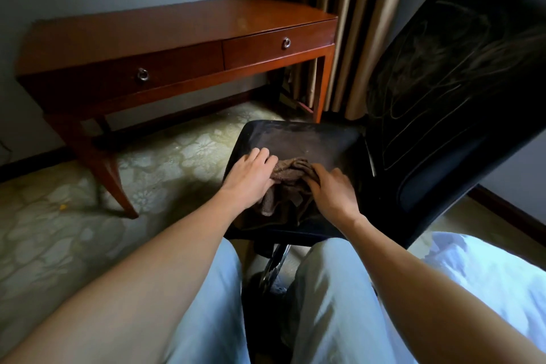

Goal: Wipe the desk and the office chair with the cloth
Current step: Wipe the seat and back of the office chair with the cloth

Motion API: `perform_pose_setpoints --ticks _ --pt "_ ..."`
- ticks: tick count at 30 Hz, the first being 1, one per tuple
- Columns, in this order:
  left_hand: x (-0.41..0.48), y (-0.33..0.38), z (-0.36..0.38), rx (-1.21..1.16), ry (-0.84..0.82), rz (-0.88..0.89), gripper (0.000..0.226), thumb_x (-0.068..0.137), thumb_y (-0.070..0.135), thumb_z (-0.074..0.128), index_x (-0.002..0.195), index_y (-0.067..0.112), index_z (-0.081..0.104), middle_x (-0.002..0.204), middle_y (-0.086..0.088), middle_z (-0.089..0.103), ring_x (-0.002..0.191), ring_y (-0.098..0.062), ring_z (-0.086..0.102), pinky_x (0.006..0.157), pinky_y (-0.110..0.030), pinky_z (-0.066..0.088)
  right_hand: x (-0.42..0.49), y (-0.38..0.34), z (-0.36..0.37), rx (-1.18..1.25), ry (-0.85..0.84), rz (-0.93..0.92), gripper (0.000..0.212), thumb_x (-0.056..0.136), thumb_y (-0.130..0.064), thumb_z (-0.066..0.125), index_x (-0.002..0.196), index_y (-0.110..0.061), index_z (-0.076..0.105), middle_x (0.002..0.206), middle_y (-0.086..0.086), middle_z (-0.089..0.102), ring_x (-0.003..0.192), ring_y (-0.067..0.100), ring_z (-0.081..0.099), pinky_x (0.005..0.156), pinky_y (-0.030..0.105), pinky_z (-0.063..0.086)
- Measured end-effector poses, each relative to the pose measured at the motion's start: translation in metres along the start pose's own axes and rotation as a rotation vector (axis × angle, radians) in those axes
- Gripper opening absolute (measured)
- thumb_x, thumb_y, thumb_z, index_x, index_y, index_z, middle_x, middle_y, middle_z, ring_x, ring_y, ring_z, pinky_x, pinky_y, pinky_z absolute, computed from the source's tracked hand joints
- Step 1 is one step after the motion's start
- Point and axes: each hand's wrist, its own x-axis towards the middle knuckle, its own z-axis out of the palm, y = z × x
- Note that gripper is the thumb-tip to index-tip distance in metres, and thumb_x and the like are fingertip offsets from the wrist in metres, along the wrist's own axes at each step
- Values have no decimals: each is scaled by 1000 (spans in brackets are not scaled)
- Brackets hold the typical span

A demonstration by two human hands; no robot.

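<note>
A black office chair (313,139) stands in front of me, its seat low in the middle and its tall backrest rising to the right. A crumpled brown cloth (288,179) lies on the near half of the seat. My left hand (251,176) rests on the cloth's left edge with fingers spread and fairly straight. My right hand (332,190) lies on the cloth's right side, fingers bent over the bunched fabric. The reddish wooden desk (165,29) with two ring-pull drawers stands against the wall at the back left, its top bare.
Patterned pale carpet (165,162) covers the floor between desk and chair. Beige curtains (354,23) hang behind the desk's right end. My knees in light trousers (334,304) flank the chair's chrome stem. White bedding (487,269) sits at lower right.
</note>
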Motion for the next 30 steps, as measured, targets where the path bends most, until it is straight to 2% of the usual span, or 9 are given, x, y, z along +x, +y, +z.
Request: perform_pose_setpoints --ticks 10,18,23,27,30 --pt "2 -3 17 -22 -47 36 48 96 32 62 137 12 47 126 -6 47 120 -26 44 98 -38 41 -1 5 15 -61 -44 50 37 105 -35 46 139 -21 52 115 21 62 106 42 54 85 41 39" --pt "1 -14 25 -56 -64 3 45 97 30 61 136 12 47 126 -6 47 120 -26 43 96 -37 41 13 4 32 -1 -55 15 32 104 -37 46 131 -23 55 115 15 66 105 38 54 84 40 38" --pt "12 -16 28 -66 -65 46 47 97 29 60 139 12 46 127 -5 47 121 -25 43 99 -36 39 14 10 32 20 -19 3 30 105 -39 43 126 -23 57 114 11 67 104 35 56 80 38 34" --pt "21 -16 38 -124 -50 20 43 100 35 54 137 14 47 125 -4 48 119 -24 43 99 -37 39 19 15 35 124 -20 30 29 104 -43 44 123 -24 56 105 5 70 93 31 64 73 34 38" --pt "19 -20 41 -201 -99 3 39 102 43 46 131 18 50 121 -3 56 116 -24 50 93 -39 45 18 14 36 245 -53 76 28 101 -44 51 120 -26 60 94 -4 68 83 19 64 67 28 40"
